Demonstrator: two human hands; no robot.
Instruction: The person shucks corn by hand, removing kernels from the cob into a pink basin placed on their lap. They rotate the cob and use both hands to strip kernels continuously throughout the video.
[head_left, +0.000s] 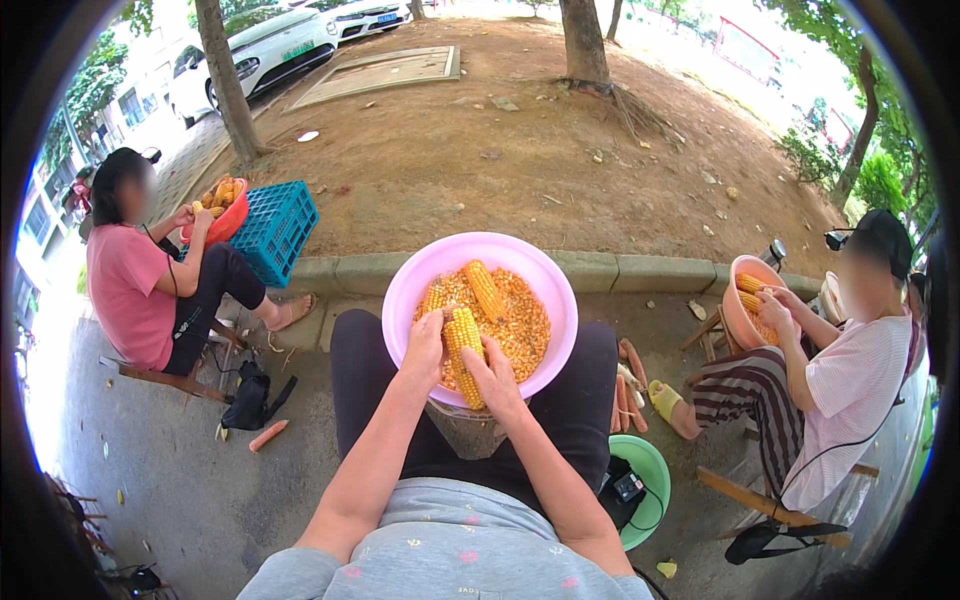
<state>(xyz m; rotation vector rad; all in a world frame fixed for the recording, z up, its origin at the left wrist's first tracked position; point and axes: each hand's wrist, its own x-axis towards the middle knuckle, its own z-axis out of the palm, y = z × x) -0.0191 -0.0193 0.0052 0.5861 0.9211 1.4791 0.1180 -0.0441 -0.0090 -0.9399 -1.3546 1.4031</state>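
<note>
Both my hands hold one dried ear of corn over a pink plastic basin. My left hand grips its upper end, where a darker patch shows. Around the lower part of the ear, my right hand has its thumb laid across the kernels. Loose yellow kernels cover the basin's bottom. On top of them rests a second ear, and another ear lies partly hidden behind my left hand. The basin sits between my knees on a support that is mostly hidden.
Bare cobs lie right of my leg, above a green basin holding a black bag. A seated person works at left beside a blue crate; another sits at right with an orange basin. A stone curb runs ahead.
</note>
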